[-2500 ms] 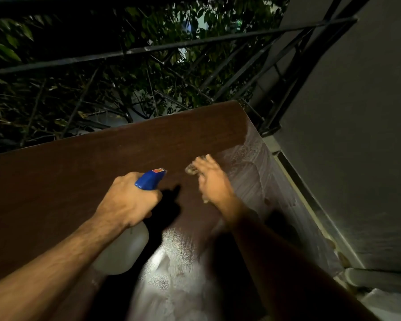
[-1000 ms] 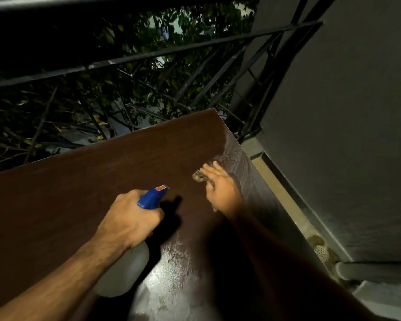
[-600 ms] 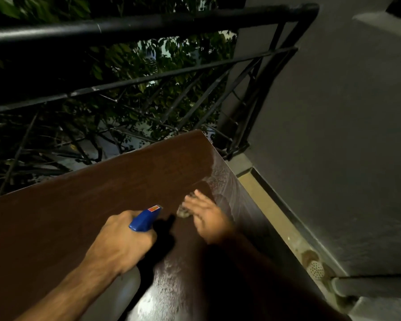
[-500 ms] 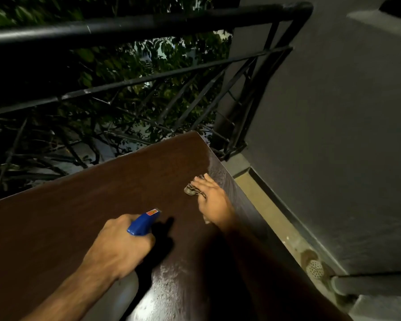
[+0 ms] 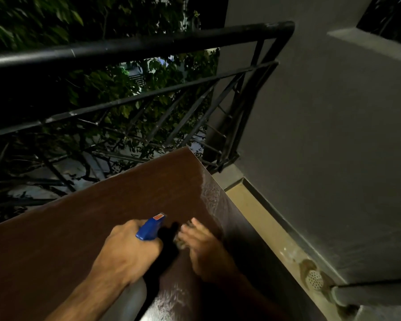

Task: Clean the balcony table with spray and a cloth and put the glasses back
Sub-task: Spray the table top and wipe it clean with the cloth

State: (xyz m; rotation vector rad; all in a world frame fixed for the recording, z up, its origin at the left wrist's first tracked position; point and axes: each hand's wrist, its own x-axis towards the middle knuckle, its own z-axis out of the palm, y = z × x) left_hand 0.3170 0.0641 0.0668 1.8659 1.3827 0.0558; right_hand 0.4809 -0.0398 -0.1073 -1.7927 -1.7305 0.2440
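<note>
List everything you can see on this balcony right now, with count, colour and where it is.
table: one, dark brown, across the lower left, wet streaks along its right edge
spray bottle: one, blue head on a pale body, above the table
cloth: one, greyish, blurred, on the table under the right hand
railing: one, black metal, behind the table
foliage: green, beyond the railing
wall: grey, right
floor drain: one, pale, lower right
left hand: grips the spray bottle
right hand: presses the cloth

right hand (image 5: 204, 249) blurred, cloth (image 5: 180, 240) mostly hidden — bottle (image 5: 134, 295) cut off
</note>
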